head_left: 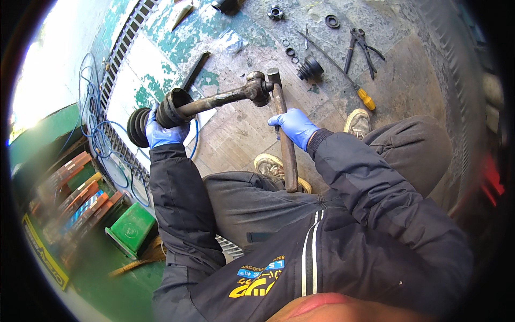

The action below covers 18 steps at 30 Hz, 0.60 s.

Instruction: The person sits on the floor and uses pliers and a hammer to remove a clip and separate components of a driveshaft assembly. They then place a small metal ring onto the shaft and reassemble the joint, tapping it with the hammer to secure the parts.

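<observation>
My left hand (165, 133), in a blue glove, is closed around a drive axle near its ribbed black rubber boot (138, 126). From there the greasy metal shaft (220, 100) reaches right to a knuckled joint end (257, 89), held above the floor. My right hand (296, 126), gloved alike, grips a hammer (288, 158) by its wooden handle. The hammer's head is up beside the joint end; whether they touch I cannot tell. The handle's lower end hangs over my shoe. My left fingers are partly hidden behind the axle.
Beyond my hands lie a loose black boot (310, 68), pliers (367, 51), a yellow-handled screwdriver (366, 99), a ring (332, 21), a small joint part (276, 13) and a dark bar (196, 70). At left are a blue hose (99, 142), drain grating (124, 47) and green bin (131, 228).
</observation>
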Available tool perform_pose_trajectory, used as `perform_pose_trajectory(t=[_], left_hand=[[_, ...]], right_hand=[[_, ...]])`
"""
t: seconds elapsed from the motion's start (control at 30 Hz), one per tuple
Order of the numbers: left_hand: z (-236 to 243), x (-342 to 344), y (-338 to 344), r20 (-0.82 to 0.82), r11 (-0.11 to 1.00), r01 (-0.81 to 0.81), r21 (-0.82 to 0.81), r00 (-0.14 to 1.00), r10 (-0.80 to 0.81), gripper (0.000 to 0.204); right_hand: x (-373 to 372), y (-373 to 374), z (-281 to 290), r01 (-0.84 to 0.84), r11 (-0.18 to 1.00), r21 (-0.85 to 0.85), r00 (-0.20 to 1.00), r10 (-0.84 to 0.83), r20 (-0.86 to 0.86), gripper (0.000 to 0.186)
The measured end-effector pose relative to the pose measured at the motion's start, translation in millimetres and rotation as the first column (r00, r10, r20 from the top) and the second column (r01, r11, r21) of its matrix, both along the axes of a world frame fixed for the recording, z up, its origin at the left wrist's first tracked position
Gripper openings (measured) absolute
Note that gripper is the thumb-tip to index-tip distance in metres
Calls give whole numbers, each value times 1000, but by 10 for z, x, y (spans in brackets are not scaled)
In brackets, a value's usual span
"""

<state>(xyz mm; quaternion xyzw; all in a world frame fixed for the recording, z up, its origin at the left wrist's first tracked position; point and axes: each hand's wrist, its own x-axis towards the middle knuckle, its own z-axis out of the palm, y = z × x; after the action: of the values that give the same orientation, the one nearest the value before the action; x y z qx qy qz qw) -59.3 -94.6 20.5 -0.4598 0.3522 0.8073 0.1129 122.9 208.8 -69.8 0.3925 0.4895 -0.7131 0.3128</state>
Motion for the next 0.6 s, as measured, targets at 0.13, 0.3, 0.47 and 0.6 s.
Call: perform_pose_trajectory(t=[0.13, 0.3, 0.47, 0.6], left_hand=[[7, 6, 17, -14, 1000, 14, -1, 1000, -14, 40], [88, 8, 157, -19, 999, 8, -48, 1000, -9, 43], [115, 1, 189, 15, 997, 4, -76, 1000, -3, 41], [54, -1, 82, 13, 999, 16, -40, 1000, -16, 36]], right_hand=[[-6, 3, 11, -3, 1000, -6, 1000, 3, 6, 29], [-19, 10, 26, -10, 1000, 5, 1000, 10, 2, 30], [-9, 12, 26, -14, 1000, 3, 1000, 14, -2, 30], [-2, -3, -6, -27, 999, 20, 1000, 27, -4, 30]])
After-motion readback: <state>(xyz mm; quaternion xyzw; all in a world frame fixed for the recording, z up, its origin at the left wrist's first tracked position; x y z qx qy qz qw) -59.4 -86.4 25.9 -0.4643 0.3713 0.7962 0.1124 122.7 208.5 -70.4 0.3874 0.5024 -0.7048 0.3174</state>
